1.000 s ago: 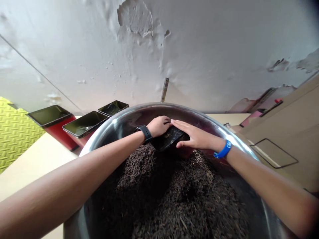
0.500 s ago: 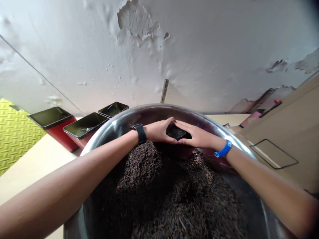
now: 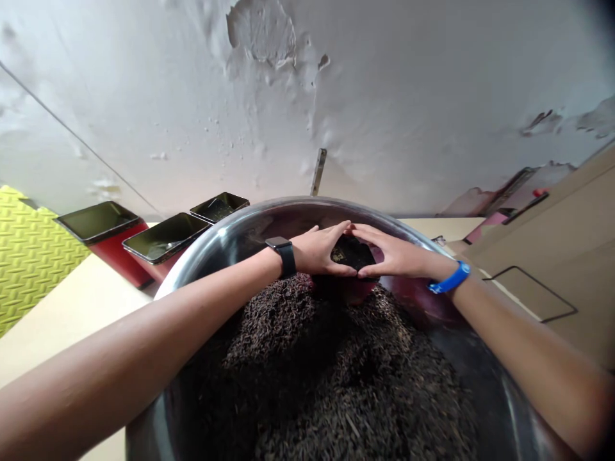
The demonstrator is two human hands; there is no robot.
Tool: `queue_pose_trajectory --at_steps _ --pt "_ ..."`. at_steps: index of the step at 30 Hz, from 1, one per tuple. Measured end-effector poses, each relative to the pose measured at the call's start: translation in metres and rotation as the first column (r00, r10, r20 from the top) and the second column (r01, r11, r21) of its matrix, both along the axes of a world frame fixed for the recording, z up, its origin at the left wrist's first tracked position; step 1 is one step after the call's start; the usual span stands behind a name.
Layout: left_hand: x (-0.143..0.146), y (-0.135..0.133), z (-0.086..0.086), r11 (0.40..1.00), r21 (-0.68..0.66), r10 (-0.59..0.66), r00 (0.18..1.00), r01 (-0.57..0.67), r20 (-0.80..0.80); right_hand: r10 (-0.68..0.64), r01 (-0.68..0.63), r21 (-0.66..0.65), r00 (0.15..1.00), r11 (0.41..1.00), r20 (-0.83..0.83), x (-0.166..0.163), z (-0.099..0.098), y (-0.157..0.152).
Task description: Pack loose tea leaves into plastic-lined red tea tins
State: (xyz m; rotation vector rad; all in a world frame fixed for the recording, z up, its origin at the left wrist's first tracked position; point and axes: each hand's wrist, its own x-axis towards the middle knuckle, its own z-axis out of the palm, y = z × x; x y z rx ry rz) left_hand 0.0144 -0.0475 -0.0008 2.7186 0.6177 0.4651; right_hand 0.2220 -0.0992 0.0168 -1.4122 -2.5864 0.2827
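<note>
the big steel bowl [image 3: 202, 256] is heaped with dark loose tea [image 3: 327, 378] almost to the near rim, so little open room is left inside it; only the far inner wall shows bare. there the left hand [image 3: 319, 251] and right hand [image 3: 391, 255] meet fingertip to fingertip and thumb to thumb, closing a ring round a small mound of tea, and both forearms slant in over the pile. left of the bowl the pale tabletop [image 3: 72, 307] lies open up to three open tins [image 3: 166, 237] in a row along the wall. a cardboard box [image 3: 552, 256] crowds the right side. the peeling wall [image 3: 307, 115] stands close behind the bowl.
</note>
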Motion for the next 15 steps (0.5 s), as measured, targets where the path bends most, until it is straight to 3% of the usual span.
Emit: queue_pose_trajectory --at_steps 15 --pt "-0.014 0.002 0.007 0.996 0.052 0.077 0.965 -0.066 -0.25 -0.027 0.023 -0.062 0.998 0.998 -0.053 -0.004 0.001 -0.003"
